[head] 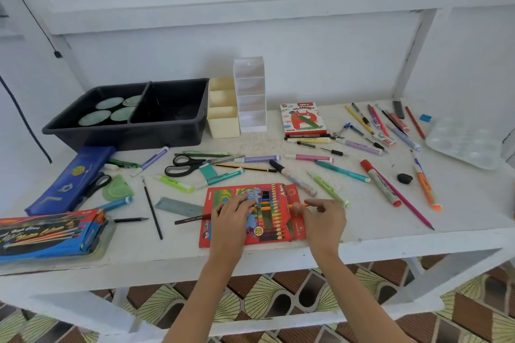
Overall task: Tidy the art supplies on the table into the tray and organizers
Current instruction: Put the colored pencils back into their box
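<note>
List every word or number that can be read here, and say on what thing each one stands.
"OIL PASTELS": on the oil pastel box.
"18": on the red pencil box.
Blue pack at the left: script too blurred to read.
Red-capped marker and other pens: print too small.

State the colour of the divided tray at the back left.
Black. The head view shows the tray best.
</note>
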`<state>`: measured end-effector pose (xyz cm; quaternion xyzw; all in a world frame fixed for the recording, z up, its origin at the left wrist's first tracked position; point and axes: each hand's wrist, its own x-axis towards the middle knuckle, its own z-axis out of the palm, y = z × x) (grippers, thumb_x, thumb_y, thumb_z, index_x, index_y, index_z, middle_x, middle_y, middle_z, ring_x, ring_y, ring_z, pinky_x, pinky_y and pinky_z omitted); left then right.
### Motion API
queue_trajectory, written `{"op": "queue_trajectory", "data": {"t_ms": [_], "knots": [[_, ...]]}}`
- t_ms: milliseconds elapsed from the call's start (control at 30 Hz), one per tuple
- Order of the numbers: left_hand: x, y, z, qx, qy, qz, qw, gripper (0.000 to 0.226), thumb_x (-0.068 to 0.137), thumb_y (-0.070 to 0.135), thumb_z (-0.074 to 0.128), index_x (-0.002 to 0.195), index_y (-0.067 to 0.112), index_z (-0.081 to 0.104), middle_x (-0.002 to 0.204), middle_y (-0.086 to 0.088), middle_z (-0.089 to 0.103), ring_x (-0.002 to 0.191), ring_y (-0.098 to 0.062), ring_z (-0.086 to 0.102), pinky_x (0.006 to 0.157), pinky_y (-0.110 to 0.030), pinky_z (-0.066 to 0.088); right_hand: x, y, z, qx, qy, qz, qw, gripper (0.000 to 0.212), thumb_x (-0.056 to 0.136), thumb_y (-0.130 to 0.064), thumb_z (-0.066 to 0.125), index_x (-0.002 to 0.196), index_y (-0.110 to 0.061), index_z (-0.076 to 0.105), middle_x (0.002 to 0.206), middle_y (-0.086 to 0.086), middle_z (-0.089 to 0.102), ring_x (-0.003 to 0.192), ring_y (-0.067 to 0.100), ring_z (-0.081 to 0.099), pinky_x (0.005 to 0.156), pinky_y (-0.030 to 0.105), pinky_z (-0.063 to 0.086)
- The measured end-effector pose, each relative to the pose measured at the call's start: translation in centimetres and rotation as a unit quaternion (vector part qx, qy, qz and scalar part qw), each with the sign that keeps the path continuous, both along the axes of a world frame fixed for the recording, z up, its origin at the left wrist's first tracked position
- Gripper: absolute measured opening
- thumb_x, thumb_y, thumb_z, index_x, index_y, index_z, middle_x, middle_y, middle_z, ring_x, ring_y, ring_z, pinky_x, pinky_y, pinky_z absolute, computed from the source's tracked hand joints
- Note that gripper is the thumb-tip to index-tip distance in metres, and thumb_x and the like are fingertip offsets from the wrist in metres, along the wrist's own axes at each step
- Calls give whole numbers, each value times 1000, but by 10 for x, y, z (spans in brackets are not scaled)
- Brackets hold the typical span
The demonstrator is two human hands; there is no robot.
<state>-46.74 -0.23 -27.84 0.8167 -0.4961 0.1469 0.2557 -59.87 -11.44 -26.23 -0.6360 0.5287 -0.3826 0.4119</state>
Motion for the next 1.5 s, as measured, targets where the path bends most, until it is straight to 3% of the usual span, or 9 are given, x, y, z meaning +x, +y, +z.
{"op": "queue_trajectory", "data": {"t_ms": [200,467,633,800,933,1033,1167,1300,1500], "knots": [[0,0,-3,-1,5,4,1000,43,61,9,85,101,14,70,102,-6,70,95,-23,67,78,-40,51,14,9,0,-70,118,16,990,26,85,-33,66,94,-10,74,109,2,62,104,20,41,86,29,29],[1,0,-5,-30,7,15,999,36,66,5,82,99,15,72,101,-6,69,93,-28,65,75,-42,50,8,32,2,-76,179,133,972,41,99,-36,38,133,-17,50,146,2,38,133,21,22,106,39,18],[-1,-5,2,-44,27,-15,999,47,61,0,83,104,13,71,89,-5,62,84,-21,59,73,-36,47,0,33,9,-60,4,104,993,19,93,-24,57,111,-24,62,113,1,56,104,12,44,87,26,44],[-25,-20,25,-91,35,-105,990,29,84,23,53,102,11,72,87,-2,59,85,-12,46,75,-26,39,-3,39,21,106,-159,144,971,10,86,-22,66,95,-21,71,84,-3,72,79,11,66,73,26,55],[-35,-26,34,-67,81,-157,982,42,88,36,42,104,9,71,90,-2,62,83,-18,58,73,-34,50,-10,32,25,176,-258,83,946,11,88,-12,64,95,-5,68,79,10,69,68,14,63,62,24,53],[-36,-21,36,-35,84,-111,990,59,93,55,31,114,14,66,107,2,63,100,-16,57,89,-29,45,-20,15,29,213,-326,12,921,11,92,-8,56,101,-1,58,85,13,68,69,18,66,64,24,54],[-23,-1,29,-30,147,-40,988,61,92,60,30,129,19,54,131,5,53,124,-11,44,104,-24,28,-43,-15,37,171,-335,-105,920,11,94,-9,54,105,-9,52,87,11,67,66,17,65,63,23,58],[-4,16,13,62,166,-22,984,80,80,73,40,143,25,35,152,9,27,142,-8,16,114,-25,5,-64,-33,36,125,-314,-168,926,15,94,-11,54,108,-13,50,82,4,67,62,11,64,64,21,58],[-1,22,-3,90,144,3,985,107,66,90,6,147,23,27,156,7,19,144,-6,8,114,-23,-3,-56,-29,20,138,-276,-139,941,15,94,-11,55,107,-10,50,80,7,68,61,13,67,72,28,59]]}}
